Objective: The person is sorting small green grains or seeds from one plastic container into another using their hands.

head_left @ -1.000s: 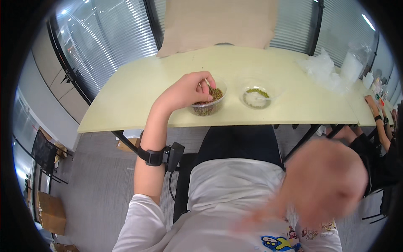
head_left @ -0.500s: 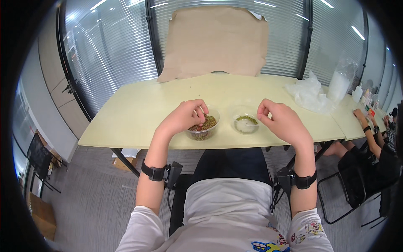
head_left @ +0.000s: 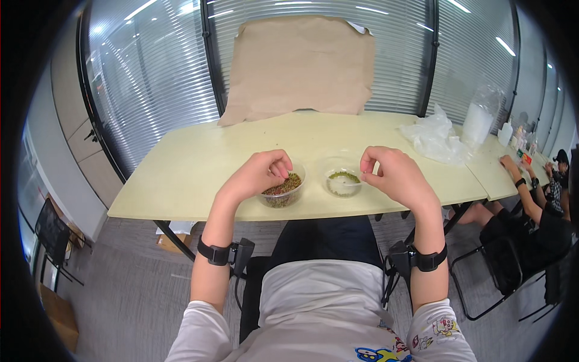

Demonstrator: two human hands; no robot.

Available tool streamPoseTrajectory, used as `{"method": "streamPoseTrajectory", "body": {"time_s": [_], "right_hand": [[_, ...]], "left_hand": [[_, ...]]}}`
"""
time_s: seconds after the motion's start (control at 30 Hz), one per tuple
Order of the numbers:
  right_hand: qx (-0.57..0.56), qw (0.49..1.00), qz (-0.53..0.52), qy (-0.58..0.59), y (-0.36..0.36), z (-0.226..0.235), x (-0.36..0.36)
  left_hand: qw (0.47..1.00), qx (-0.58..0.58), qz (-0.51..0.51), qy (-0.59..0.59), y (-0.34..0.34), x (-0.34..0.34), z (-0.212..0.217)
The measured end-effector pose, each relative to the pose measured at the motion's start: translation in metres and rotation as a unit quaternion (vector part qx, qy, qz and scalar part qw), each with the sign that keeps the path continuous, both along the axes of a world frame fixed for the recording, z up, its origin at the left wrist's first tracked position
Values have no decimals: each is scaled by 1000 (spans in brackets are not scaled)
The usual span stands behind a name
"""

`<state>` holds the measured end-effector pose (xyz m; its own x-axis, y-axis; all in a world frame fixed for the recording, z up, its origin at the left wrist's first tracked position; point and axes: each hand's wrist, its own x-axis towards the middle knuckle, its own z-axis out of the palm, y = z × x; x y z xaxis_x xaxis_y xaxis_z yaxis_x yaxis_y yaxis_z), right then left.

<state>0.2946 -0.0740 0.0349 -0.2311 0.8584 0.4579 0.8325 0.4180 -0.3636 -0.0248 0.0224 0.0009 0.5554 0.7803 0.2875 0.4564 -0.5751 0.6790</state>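
Observation:
On the left, a clear round plastic bowl [head_left: 281, 203] holds many small mixed beans [head_left: 286, 186], green and reddish brown. My left hand [head_left: 256, 176] is over its left side, fingertips closed together close to the beans. Whatever they pinch, if anything, is too small to make out. A second clear bowl [head_left: 342, 192] stands to the right, with small green beans [head_left: 345, 175] gathered along its far inner side and a pale bottom showing. At that bowl's right rim my right hand [head_left: 401, 178] has its thumb and fingers curled in a pinch. Anything between those fingertips is hidden.
Both bowls stand near the front edge of a pale yellow table [head_left: 199, 163]. Brown paper [head_left: 298, 63] rises behind it. Crumpled clear plastic bags [head_left: 435, 137] and a wrapped white stack [head_left: 479, 122] lie at right. Another person [head_left: 543, 223] sits far right.
The whole view has shifted slightly, moving the table and bowls left and down in the picture. Both hands keep about the same places at the bowls, with small finger movements.

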Motion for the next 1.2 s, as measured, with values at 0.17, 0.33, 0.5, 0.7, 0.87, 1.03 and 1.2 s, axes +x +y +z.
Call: {"method": "streamPoseTrajectory", "body": {"time_s": [0.17, 0.33, 0.5, 0.7, 0.87, 1.03, 1.2], "right_hand": [[4, 1000, -5, -6, 1, -1, 3], [3, 1000, -3, -5, 1, -1, 2], [-8, 1000, -7, 0, 0, -1, 2], [-18, 1000, 2, 12, 2, 0, 2], [-34, 999, -18, 17, 5, -1, -1], [3, 1000, -20, 11, 13, -13, 5], [7, 999, -52, -6, 14, -10, 2]], "left_hand": [[1000, 4, -4, -7, -2, 2, 3], [1000, -6, -17, -18, 0, 2, 2], [999, 8, -30, -34, -2, 1, 2], [999, 12, -31, -1, -2, 0, 4], [1000, 17, -25, -7, -1, -2, 2], [1000, -3, -13, -9, -3, 0, 6], [1000, -4, -24, -18, 0, -2, 3]]}}
